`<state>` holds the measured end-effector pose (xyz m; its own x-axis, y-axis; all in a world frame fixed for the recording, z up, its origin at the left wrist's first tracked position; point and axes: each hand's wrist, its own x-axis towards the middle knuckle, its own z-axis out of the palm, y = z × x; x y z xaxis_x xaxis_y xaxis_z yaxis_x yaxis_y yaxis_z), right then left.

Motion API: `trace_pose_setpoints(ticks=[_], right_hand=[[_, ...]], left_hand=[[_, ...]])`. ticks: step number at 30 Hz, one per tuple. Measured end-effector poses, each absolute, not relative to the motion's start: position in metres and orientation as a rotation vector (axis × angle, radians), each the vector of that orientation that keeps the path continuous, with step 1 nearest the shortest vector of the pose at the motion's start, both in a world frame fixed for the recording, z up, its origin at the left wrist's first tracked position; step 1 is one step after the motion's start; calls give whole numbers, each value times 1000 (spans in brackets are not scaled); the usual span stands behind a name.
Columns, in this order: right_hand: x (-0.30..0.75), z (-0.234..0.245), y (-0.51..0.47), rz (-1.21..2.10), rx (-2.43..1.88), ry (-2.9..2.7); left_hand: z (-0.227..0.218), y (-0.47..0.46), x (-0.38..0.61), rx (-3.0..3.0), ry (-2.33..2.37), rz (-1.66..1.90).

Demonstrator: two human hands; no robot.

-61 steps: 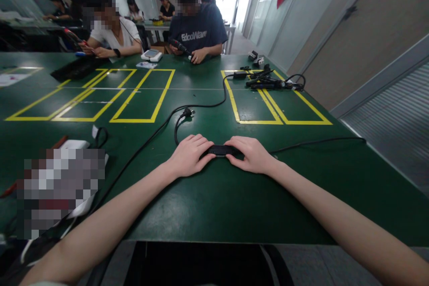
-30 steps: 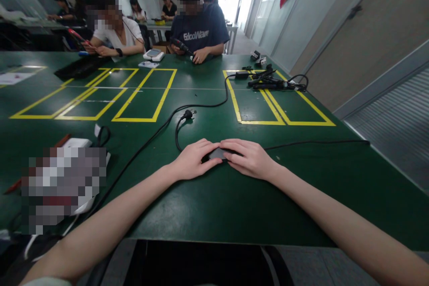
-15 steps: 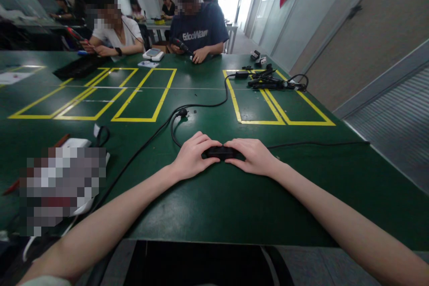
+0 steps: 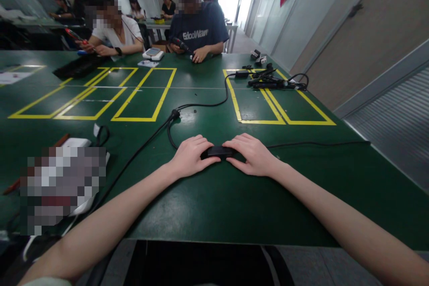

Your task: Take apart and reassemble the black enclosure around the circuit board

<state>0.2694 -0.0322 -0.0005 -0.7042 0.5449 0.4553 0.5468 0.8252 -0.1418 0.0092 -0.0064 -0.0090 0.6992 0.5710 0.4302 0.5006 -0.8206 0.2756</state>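
Note:
A black power adapter [image 4: 219, 152] lies on the green table in front of me, its long side running left to right. My left hand [image 4: 194, 156] is closed on its left end, thumb at the near side and fingers at the far side. Around the right end, the thumb and fingers of my right hand [image 4: 251, 154] are curved in the same way. A black cord [image 4: 318, 143] runs off to the right from the adapter. From its left side another cord loops to a black plug [image 4: 174, 115], which lies against a longer black cable [image 4: 147, 143].
Yellow tape rectangles [image 4: 156, 118] mark the green table [image 4: 187, 214]. A heap of black cords and adapters [image 4: 271, 81] lies at far right. A blurred-out object [image 4: 63, 183] sits at left. Across the table, one person [image 4: 199, 31] holds a black tool; another [image 4: 115, 35] works beside a black tray [image 4: 80, 67].
The plug and its cord have shifted a little left, up against the longer cable. My right hand's fingers have loosened slightly on the adapter, while my left hand stays almost in place.

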Motion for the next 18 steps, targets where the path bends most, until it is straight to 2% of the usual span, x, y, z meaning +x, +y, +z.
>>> trace_pose_setpoints(ticks=[8, 13, 18], right_hand=[[264, -3, -39, -12, -801, -2671], [283, 0, -33, -59, -922, -2581], [331, 3, -13, -39, -1177, -2127]], left_hand=[[-3, -11, 10, 2827, 837, 643], [-3, -10, 6, 2811, 796, 897], [0, -9, 4, 2814, 758, 1134]])
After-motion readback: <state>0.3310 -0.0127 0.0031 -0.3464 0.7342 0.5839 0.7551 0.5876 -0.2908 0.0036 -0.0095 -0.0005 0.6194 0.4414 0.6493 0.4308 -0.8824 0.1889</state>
